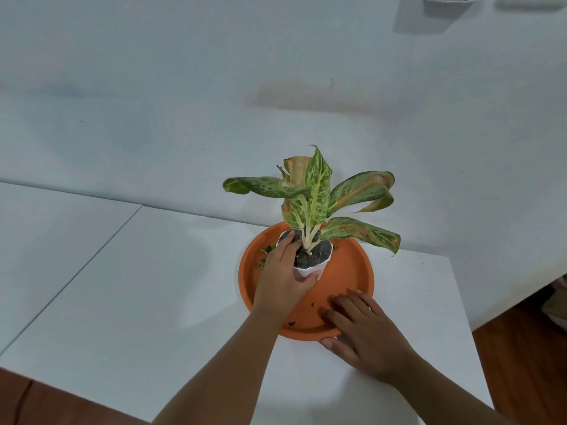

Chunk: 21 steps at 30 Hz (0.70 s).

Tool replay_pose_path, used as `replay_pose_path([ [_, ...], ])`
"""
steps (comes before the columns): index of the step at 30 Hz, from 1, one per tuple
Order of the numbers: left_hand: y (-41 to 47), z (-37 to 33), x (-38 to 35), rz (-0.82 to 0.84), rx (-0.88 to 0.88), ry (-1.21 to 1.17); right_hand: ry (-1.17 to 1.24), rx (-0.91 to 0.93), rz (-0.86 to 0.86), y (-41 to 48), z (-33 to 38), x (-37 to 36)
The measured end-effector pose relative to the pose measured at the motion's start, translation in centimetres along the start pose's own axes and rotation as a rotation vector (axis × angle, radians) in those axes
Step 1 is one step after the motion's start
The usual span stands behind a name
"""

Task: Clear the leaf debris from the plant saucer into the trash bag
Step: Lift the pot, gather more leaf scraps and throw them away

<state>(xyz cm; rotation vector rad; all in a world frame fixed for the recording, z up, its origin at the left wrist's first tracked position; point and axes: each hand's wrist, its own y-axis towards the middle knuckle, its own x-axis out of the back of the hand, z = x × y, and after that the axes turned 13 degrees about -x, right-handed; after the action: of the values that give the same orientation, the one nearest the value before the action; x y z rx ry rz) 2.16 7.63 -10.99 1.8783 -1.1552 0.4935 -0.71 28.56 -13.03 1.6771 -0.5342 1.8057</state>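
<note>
The left hand (283,276) has its fingers wrapped around the white pot (310,265) standing in the orange saucer (346,271) on the counter (153,286) — the green leaf debris (266,255) lies just beyond those fingers, at the saucer's left edge. The right hand (365,329) pinches the near rim, fingers flat inside among a few dark specks — farther from the leaves. No trash bag is in view.

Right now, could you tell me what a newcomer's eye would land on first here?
The orange saucer on the white table stands out, with a speckled plant in a white pot on it. The left hand grips the pot; the right hand holds the saucer's near rim. Green leaf bits lie at its left edge.
</note>
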Motion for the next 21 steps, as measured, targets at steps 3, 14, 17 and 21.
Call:
replay_pose_path([
  [3, -0.1, 0.1, 0.0, 0.001, -0.005, 0.018, -0.008, -0.003, 0.004, -0.1, 0.4, 0.3],
  [14, 0.6, 1.2, 0.1, 0.042, -0.047, -0.027, -0.027, -0.068, 0.12, 0.0, 0.8, 1.0],
  [17, 0.7, 1.7, 1.0, 0.019, -0.065, -0.013, 0.043, -0.08, 0.149, 0.5, 0.8, 1.7],
  [21, 1.0, 1.7, 3.0, -0.034, -0.076, -0.004, 0.094, -0.115, 0.127, 2.0, 0.6, 2.0],
])
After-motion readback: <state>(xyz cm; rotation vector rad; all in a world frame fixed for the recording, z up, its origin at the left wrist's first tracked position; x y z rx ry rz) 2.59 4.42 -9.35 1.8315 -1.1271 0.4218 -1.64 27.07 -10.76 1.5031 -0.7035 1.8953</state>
